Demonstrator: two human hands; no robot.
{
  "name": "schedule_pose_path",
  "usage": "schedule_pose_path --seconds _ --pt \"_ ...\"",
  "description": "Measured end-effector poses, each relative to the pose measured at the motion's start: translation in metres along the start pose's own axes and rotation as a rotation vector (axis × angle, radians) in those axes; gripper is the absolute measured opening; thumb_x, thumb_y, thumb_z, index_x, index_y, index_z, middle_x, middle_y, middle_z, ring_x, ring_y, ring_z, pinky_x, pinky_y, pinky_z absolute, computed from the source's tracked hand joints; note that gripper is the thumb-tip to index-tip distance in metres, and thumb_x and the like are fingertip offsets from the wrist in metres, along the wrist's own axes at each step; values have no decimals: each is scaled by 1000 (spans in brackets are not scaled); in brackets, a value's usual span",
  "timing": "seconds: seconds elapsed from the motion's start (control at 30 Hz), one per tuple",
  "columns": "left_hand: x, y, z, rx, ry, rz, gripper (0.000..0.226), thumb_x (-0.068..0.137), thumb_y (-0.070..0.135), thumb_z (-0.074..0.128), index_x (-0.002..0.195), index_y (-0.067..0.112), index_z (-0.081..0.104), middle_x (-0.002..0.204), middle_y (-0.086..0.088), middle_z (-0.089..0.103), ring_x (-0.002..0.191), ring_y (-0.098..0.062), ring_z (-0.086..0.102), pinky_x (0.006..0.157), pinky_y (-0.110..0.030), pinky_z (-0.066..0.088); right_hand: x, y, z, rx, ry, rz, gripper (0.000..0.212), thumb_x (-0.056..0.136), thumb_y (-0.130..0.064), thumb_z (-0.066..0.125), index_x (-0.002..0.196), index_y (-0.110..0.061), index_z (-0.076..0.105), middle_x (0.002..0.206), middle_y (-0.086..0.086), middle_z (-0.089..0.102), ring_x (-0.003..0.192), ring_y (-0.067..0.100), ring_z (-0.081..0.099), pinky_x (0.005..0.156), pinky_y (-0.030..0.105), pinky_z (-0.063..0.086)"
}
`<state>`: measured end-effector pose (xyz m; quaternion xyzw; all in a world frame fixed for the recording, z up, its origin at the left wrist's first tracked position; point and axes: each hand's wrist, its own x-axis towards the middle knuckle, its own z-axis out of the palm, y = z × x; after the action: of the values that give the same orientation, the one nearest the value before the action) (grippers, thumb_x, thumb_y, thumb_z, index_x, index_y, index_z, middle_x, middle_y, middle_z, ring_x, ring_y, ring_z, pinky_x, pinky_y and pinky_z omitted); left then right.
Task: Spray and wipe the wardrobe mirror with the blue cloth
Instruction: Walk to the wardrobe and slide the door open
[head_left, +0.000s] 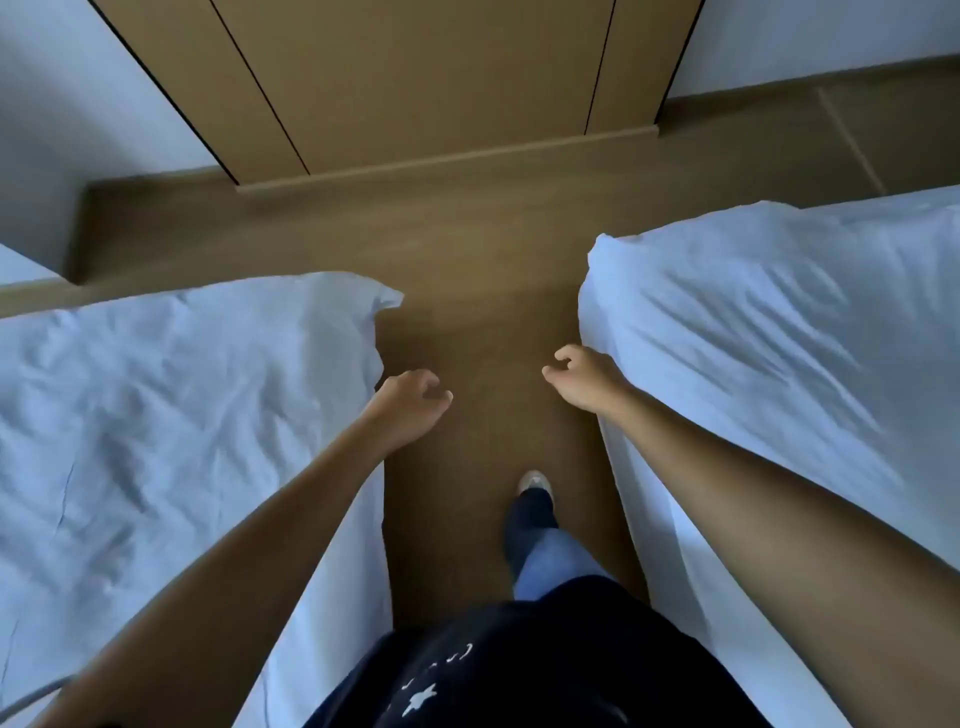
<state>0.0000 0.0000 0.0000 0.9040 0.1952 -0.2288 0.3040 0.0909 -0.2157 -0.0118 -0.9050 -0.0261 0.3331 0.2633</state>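
Note:
My left hand (410, 402) hangs over the floor between two beds, fingers loosely curled, holding nothing. My right hand (582, 376) is level with it on the other side of the aisle, also loosely curled and empty, close to the corner of the right bed. Ahead stands a wooden wardrobe (415, 83) with plain brown door panels. No mirror, blue cloth or spray bottle is in view.
A white bed (156, 415) lies on the left and another white bed (779, 332) on the right, with a narrow strip of brown floor (478, 260) between them. One foot (535, 483) is stepping forward. White walls flank the wardrobe.

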Motion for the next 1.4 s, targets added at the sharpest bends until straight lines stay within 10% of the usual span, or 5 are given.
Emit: schedule_pose_path --seconds 0.47,0.6,0.73,0.87,1.4 --pt "210 135 -75 -7 -117 27 34 95 32 50 122 12 58 126 -10 61 116 -26 56 96 -35 46 160 -14 -132 203 8 231 41 98 -23 43 134 -5 49 137 9 53 125 26 49 98 35 42" --pt "305 153 -114 13 -135 52 44 94 32 52 133 12 52 134 -9 57 118 -25 56 98 -33 46 239 -32 -166 277 71 279 17 95 -27 43 108 -21 53 103 -2 54 90 13 50 74 24 37" --pt "395 179 -156 -3 -148 81 42 94 27 56 132 10 53 131 -11 58 113 -25 59 85 -23 41 303 -66 -208 337 109 357 45 97 -27 45 140 -13 47 130 6 56 116 22 54 90 29 44" --pt "470 219 -191 46 -190 120 41 95 31 54 132 13 53 129 -8 57 93 -19 58 79 -25 43 357 -88 -250 418 176 390 44 96 -28 51 137 -14 50 131 6 59 118 23 56 92 27 42" --pt "726 509 -170 298 -354 381 39 95 31 55 128 10 56 132 -10 57 120 -23 54 86 -21 36 561 21 -478 636 279 589 40 101 -25 43 138 -10 47 139 13 50 125 27 50 94 30 39"
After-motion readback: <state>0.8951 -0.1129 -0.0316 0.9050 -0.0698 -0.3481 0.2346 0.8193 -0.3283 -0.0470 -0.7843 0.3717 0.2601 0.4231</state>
